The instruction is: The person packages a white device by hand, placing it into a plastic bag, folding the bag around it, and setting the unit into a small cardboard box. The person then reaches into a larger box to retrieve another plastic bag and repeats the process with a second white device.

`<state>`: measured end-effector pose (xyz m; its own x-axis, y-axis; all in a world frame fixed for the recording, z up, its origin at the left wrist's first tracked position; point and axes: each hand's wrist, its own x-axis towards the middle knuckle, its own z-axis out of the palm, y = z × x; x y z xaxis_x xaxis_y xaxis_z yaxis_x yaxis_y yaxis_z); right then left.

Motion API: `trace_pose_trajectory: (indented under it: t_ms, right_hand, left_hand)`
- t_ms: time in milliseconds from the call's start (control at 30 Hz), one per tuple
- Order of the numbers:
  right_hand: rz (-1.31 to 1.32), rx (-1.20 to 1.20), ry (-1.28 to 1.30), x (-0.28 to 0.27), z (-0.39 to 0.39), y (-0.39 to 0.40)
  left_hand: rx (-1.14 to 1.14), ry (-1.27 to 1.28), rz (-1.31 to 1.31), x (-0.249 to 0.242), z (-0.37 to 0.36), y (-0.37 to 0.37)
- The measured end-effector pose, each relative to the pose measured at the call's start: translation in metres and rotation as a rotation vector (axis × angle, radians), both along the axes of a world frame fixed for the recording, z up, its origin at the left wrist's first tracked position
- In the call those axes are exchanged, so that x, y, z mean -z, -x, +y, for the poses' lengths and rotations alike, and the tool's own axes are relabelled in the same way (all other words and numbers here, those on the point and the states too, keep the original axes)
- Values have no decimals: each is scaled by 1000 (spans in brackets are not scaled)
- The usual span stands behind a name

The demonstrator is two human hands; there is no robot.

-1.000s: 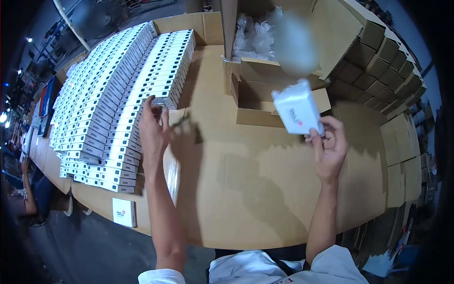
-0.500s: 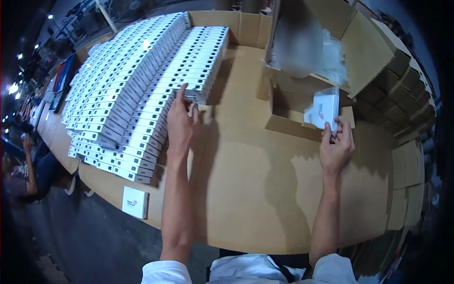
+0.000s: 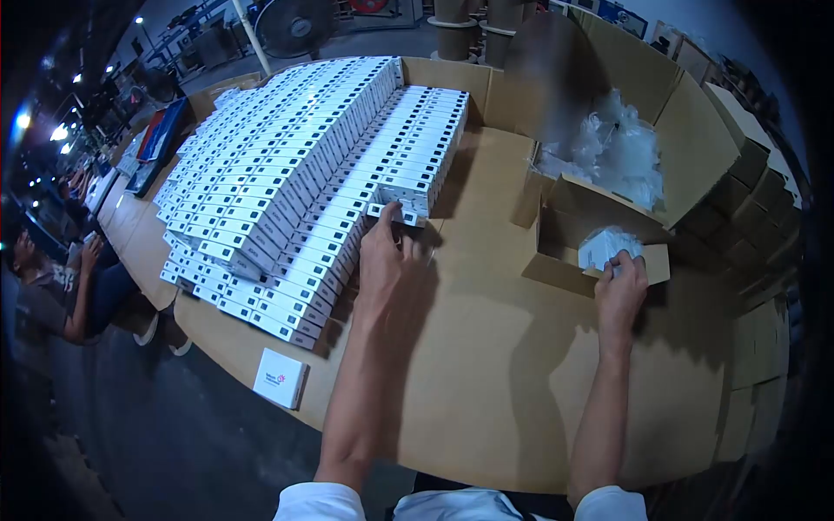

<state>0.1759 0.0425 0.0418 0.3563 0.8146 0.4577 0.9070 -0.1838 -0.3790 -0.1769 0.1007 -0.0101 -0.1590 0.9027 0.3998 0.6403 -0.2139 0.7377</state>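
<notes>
My left hand [image 3: 391, 265] is at the near end of the shorter rows, its fingers closed on a small white box [image 3: 401, 214] at the edge of the stack. Stacked white boxes [image 3: 295, 165], each with a dark square on its end, cover the left of the table. My right hand [image 3: 622, 291] pinches a white box in a clear plastic bag [image 3: 605, 246]. That bagged box is at the opening of a small brown carton [image 3: 556, 266], its lower part hidden behind the front flap.
A single white box with a red logo [image 3: 281, 379] lies near the table's front edge. Behind the small carton stands a large carton [image 3: 695, 130] with clear plastic bags [image 3: 621, 152]. Brown cartons are piled at the right. Another person [image 3: 65, 278] sits far left.
My right hand has lowered the bagged box into the small carton's opening. The left fingers have closed on a box at the stack's edge. The whole view has shifted.
</notes>
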Motion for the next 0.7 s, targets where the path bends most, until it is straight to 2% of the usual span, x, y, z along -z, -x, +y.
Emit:
trace_pose_trajectory:
  t_ms: [133, 200, 233, 300, 367, 433, 467, 533, 600, 700]
  right_hand:
    - [-53, -34, -4, 22, -2, -14]
    - [103, -81, -209, 1, -29, 14]
    - [-23, -132, -303, 17, -37, 14]
    - [463, -340, -85, 13, -68, 46]
    - [1027, -626, 131, 49, -83, 66]
    - [1357, -692, 203, 47, -94, 89]
    - [1465, -767, 120, 43, -96, 97]
    - [1341, -706, 115, 43, -99, 91]
    - [1270, -669, 120, 48, -100, 75]
    - [1151, -634, 105, 45, -107, 46]
  left_hand:
    - [-108, 120, -90, -21, -27, -11]
    - [-24, 162, -318, -21, -53, -15]
    - [16, 121, -442, -17, -65, -23]
    - [85, 115, -622, -8, -98, -39]
    - [159, 157, -702, 6, -124, -58]
    - [194, 210, -779, -2, -148, -86]
    - [196, 226, -841, -20, -161, -104]
    - [274, 360, -948, -20, -174, -120]
    - [324, 269, -871, -2, -173, -128]
    - [227, 185, -327, -12, -148, -113]
